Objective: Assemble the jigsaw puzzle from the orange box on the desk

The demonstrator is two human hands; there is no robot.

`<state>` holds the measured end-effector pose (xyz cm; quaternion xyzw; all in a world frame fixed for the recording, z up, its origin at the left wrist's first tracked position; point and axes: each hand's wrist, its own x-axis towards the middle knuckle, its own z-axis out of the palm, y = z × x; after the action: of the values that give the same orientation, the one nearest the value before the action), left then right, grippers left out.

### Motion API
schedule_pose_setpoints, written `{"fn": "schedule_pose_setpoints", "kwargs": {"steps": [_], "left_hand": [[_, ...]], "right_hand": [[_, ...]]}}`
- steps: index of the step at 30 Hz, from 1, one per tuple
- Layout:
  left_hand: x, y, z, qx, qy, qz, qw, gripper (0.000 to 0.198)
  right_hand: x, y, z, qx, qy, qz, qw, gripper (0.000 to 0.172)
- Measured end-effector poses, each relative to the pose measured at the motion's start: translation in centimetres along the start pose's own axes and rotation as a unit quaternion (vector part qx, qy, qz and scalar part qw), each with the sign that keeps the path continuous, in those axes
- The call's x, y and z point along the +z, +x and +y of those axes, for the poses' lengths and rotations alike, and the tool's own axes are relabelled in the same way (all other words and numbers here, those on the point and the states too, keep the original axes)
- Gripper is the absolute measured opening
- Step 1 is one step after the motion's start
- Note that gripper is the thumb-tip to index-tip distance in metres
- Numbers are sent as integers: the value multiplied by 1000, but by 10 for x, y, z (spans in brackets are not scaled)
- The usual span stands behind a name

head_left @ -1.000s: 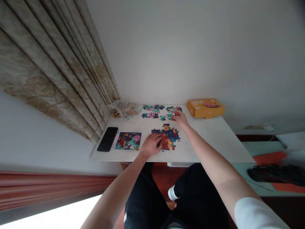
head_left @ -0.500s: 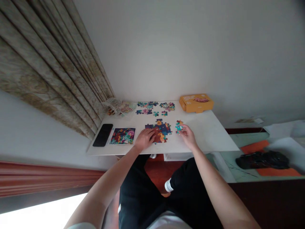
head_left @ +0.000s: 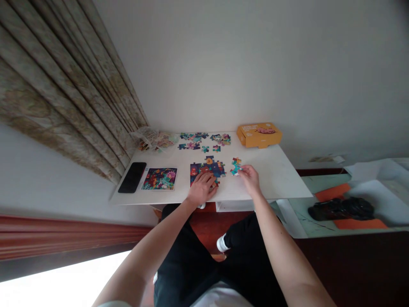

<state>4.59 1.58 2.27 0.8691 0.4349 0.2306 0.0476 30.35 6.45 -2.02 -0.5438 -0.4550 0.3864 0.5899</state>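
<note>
The bench [head_left: 271, 181] stands against a white wall, with a curtain [head_left: 64, 85] hanging at its left end. An orange box [head_left: 259, 135] sits at the far right corner. A phone [head_left: 132, 177] and a picture card [head_left: 159, 178] lie side by side at the near left, and a plastic bag [head_left: 151, 140] lies at the far left.

The assembled section [head_left: 207, 169] of the jigsaw puzzle lies mid-bench, close to the near edge. Loose pieces [head_left: 198, 143] lie in small groups along the far edge. A small cluster [head_left: 236, 166] of joined pieces lies just right of the section.

The hands are apart. The left hand [head_left: 200, 189] rests flat on the lower part of the section, hiding part of it. The fingers of the right hand [head_left: 250, 179] touch the cluster; we cannot tell whether they grip it.

We note these hazards. Sideways pressure from the left hand may slide the section or open its joints. Lifting the cluster unevenly may separate its pieces. A sweeping forearm may scatter nearby pieces. Pieces pushed past the far edge may fall behind the bench.
</note>
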Motion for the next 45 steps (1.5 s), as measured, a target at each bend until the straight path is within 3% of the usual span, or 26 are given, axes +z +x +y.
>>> {"fn": "schedule_pose_setpoints", "kwargs": {"steps": [6, 11, 16, 23, 27, 34, 39, 45], "left_hand": [[4, -1, -2, -2, -16, 0, 1000, 33], [4, -1, -2, 0, -13, 16, 1000, 30], [4, -1, -2, -9, -11, 20, 1000, 32], [9, -3, -6, 14, -20, -2, 1000, 35], [8, -3, -6, 27, -22, -2, 999, 33], [9, -3, -7, 39, -19, -3, 999, 33], [10, -2, -8, 87, -32, -36, 995, 36], [8, -2, -7, 84, -38, -59, 994, 37]], "right_hand": [[-1, 0, -7, -2, 4, -6, 1000, 47], [-3, -7, -17, 27, -28, -79, 996, 42], [-1, -19, -21, 55, -44, -170, 983, 50], [16, -9, -22, 49, -120, -277, 952, 31], [25, -11, -20, -4, -190, -256, 948, 20], [26, -27, -17, -175, -269, -176, 931, 17], [17, -47, -20, -271, -335, -198, 881, 26], [14, -59, -22, -281, -418, -217, 836, 33]]}}
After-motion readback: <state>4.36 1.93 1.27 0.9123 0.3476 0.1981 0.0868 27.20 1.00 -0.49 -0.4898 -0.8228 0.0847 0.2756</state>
